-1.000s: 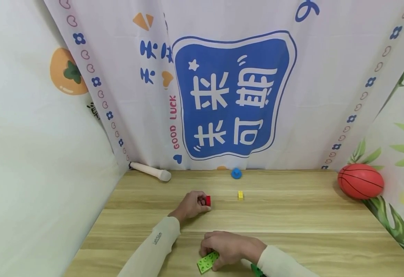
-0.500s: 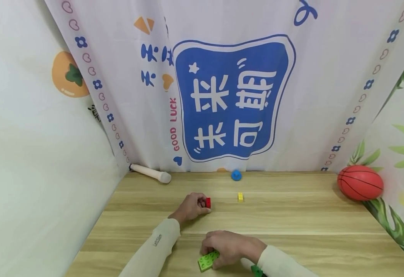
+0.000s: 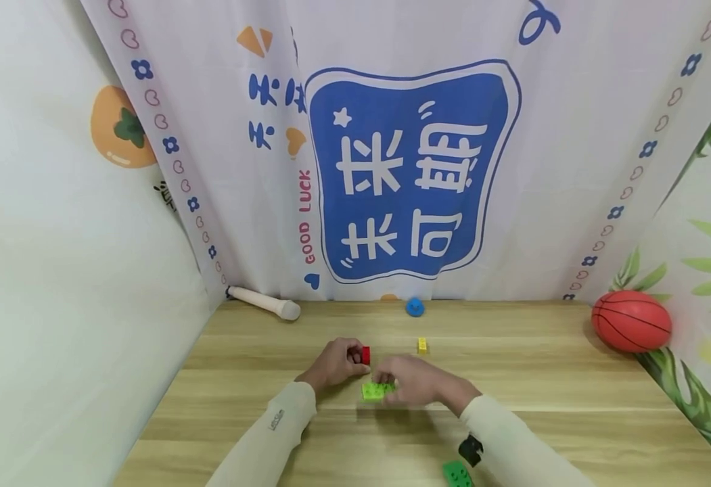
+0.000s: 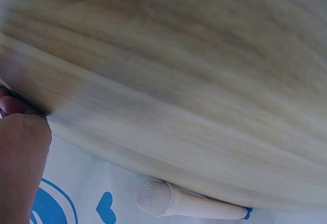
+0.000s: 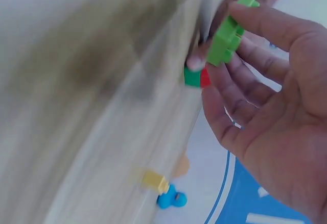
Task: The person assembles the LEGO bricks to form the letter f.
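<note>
In the head view my left hand (image 3: 333, 364) stays at mid-table with its fingers on a small red toy brick (image 3: 365, 355). The right wrist view shows a green brick (image 5: 192, 77) against the red one, next to a left fingertip. Between thumb and fingers, my right hand (image 3: 415, 380) holds a studded light green brick (image 3: 372, 391) over the table, just right of and nearer than the red one. That light green brick (image 5: 225, 39) appears tilted, apart from the red and green pair. Only part of my left hand (image 4: 23, 157) shows in the left wrist view.
A yellow brick (image 3: 422, 345) and a blue toy (image 3: 415, 307) sit farther back. A toy microphone (image 3: 266, 304) lies at the back left, a red basketball (image 3: 632, 321) at the back right. Near the front edge lies a darker green brick (image 3: 457, 473). Curtains border the table.
My right hand has lifted the light green brick and carried it away from me, toward my left hand. The darker green brick now shows more. My left hand has stayed put.
</note>
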Demonstrator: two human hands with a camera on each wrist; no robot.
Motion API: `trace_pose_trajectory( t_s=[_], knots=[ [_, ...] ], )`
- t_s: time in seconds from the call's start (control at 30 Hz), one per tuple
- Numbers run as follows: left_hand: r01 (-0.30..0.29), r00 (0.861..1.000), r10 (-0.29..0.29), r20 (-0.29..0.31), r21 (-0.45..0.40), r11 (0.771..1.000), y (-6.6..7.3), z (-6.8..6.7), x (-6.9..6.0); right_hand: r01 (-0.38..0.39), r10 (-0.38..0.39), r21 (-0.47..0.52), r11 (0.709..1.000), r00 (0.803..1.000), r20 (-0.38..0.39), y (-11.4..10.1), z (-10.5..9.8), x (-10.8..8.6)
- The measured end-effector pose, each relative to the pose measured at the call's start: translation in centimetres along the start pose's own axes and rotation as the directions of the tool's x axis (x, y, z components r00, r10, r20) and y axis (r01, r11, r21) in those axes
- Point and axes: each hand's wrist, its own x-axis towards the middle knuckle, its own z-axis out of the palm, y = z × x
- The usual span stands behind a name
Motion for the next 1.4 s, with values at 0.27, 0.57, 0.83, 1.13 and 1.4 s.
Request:
trace_pose_trajectory(
  t_s=[0.27, 0.57, 0.83, 1.13, 1.4],
  knots=[
    [0.002, 1.0, -0.001, 0.017, -0.024, 1.0, 0.0, -0.1, 0.1, -0.08, 0.09, 0.052, 0.995, 0.969, -0.23, 1.6, -1.7, 2.2],
    [-0.003, 1.0, 0.003, 0.005, 0.006, 1.0, 0.3, -0.2, -0.2, -0.102, 0.11, 0.044, 0.994, 0.944, -0.31, 2.5, -0.7, 4.7],
    [0.004, 1.0, -0.004, -0.006, 0.044, 0.999, 0.1, -0.2, -0.2, -0.118, 0.114, 0.005, 0.993, 0.947, -0.301, 3.2, 0.2, 5.5],
    [0.006, 1.0, -0.006, -0.008, 0.035, 0.999, 0.3, -0.2, -0.2, -0.136, 0.122, -0.029, 0.99, 0.953, -0.278, 3.0, 0.1, 5.6],
    [-0.006, 1.0, 0.006, -0.014, 0.041, 0.999, 0.0, -0.1, -0.2, -0.156, 0.144, -0.027, 0.987, 0.956, -0.256, 3.0, -0.2, 5.7]
  ],
)
